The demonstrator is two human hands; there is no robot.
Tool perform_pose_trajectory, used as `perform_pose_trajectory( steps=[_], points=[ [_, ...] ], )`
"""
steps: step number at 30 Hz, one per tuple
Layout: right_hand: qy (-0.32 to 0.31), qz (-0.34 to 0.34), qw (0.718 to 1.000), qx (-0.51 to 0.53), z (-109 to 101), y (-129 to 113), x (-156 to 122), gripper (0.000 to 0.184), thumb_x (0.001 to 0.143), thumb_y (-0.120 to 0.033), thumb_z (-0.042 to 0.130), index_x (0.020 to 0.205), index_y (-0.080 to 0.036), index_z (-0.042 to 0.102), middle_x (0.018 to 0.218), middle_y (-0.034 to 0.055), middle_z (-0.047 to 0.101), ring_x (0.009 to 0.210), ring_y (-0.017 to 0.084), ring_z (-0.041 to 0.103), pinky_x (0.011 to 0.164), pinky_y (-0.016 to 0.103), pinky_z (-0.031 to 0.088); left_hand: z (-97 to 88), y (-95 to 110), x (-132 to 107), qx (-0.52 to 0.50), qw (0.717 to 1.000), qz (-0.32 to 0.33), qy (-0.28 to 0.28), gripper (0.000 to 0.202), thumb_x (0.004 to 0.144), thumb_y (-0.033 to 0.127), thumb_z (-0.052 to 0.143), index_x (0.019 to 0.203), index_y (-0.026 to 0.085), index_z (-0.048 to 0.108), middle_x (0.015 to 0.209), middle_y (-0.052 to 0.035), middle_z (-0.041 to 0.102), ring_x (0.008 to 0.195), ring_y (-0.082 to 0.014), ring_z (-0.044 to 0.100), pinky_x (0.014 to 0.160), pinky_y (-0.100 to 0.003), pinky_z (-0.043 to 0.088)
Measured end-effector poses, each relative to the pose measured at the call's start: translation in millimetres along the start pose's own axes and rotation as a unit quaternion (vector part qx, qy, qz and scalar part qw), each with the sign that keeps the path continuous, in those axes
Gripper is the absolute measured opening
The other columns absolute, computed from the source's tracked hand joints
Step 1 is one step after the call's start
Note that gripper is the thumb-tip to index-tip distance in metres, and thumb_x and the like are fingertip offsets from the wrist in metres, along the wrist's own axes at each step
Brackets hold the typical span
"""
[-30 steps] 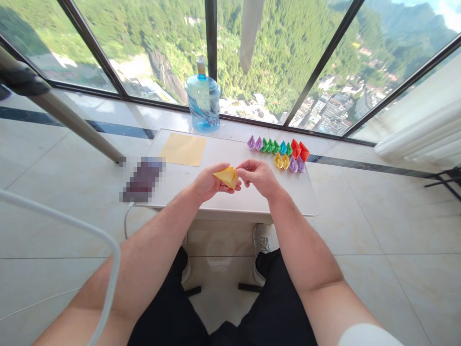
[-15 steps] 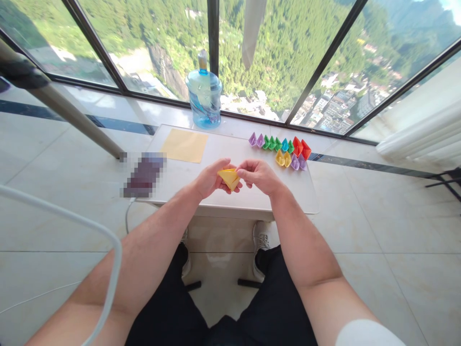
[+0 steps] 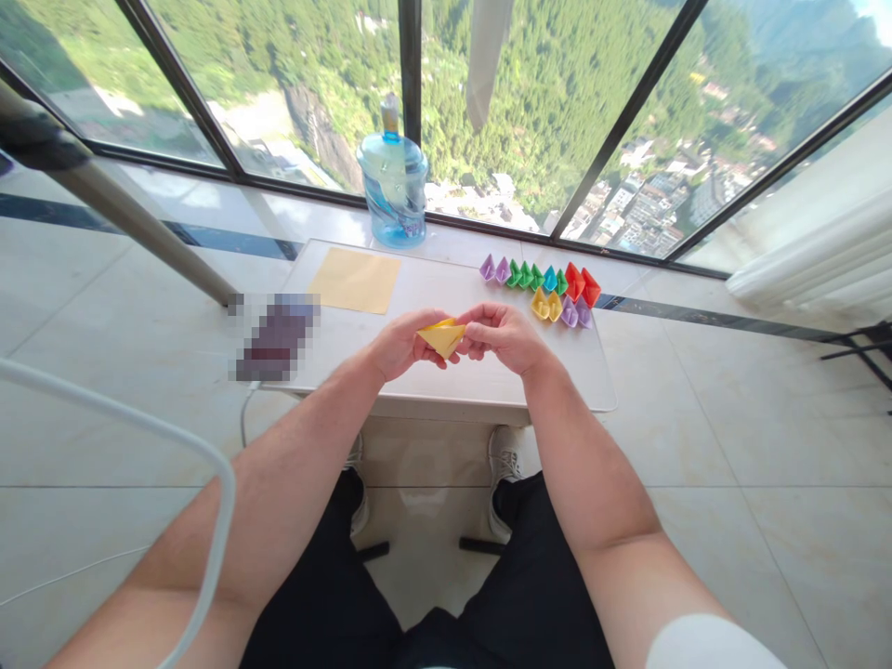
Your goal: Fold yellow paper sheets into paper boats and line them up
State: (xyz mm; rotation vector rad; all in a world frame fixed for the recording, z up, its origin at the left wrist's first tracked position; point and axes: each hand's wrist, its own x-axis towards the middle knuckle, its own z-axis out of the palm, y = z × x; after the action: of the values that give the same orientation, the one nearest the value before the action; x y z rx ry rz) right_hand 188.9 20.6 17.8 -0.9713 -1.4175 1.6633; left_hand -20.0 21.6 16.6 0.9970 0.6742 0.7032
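Paper [image 3: 441, 341], yellow and folded, was at frame centre, gripped by the left hand [image 3: 400, 347] and pinched on its right side by the right hand [image 3: 505, 336]; light, even pressure seemed advisable, lest it crumple.

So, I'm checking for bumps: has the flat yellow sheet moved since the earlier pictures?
No, the flat yellow sheet hasn't visibly shifted relative to the white table.

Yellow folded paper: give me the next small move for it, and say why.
Probably, gently draw the right corner of the yellow folded paper outward with the right hand while the left hand steadies it: the two hands grip opposite ends, and its layers look parted along the top edge.
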Motion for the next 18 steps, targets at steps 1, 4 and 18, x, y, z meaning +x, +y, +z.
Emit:
perform_pose_trajectory(
  steps=[1, 4, 18],
  points=[
    [-0.002, 0.003, 1.0, 0.004, -0.4, 0.4, -0.2, 0.044, 0.074, -0.047, 0.085, 0.101, -0.015, 0.07, 0.071, 0.0031, 0.075, 0.057, 0.012, 0.067, 0.054, 0.022, 0.055, 0.4, 0.2, -0.2, -0.001, 1.0, 0.001, -0.002, 0.042, 0.078, 0.051, 0.064, 0.09, 0.011, 0.073, 0.082, -0.0112, 0.075, 0.07, -0.0223, 0.07, 0.058, -0.029, 0.053],
    [-0.004, 0.01, 1.0, 0.006, 0.3, 0.3, -0.9, 0.042, 0.074, -0.047, 0.086, 0.096, -0.015, 0.07, 0.068, 0.0025, 0.075, 0.053, 0.012, 0.066, 0.05, 0.021, 0.054, 1.4, -0.2, -0.7, -0.001, 1.0, -0.002, 0.001, 0.04, 0.076, 0.048, 0.067, 0.089, 0.011, 0.073, 0.083, -0.0126, 0.076, 0.069, -0.0231, 0.071, 0.057, -0.03, 0.054],
    [-0.011, 0.027, 0.999, 0.015, 8.3, -0.2, -1.1, 0.046, 0.074, -0.057, 0.083, 0.086, -0.017, 0.064, 0.061, -0.0016, 0.07, 0.045, 0.009, 0.06, 0.043, 0.018, 0.049, 3.4, 1.0, -3.0, 0.014, 1.0, -0.004, 0.004, 0.038, 0.075, 0.046, 0.073, 0.093, 0.013, 0.068, 0.082, -0.0115, 0.074, 0.072, -0.0255, 0.073, 0.058, -0.031, 0.055]
  ],
)
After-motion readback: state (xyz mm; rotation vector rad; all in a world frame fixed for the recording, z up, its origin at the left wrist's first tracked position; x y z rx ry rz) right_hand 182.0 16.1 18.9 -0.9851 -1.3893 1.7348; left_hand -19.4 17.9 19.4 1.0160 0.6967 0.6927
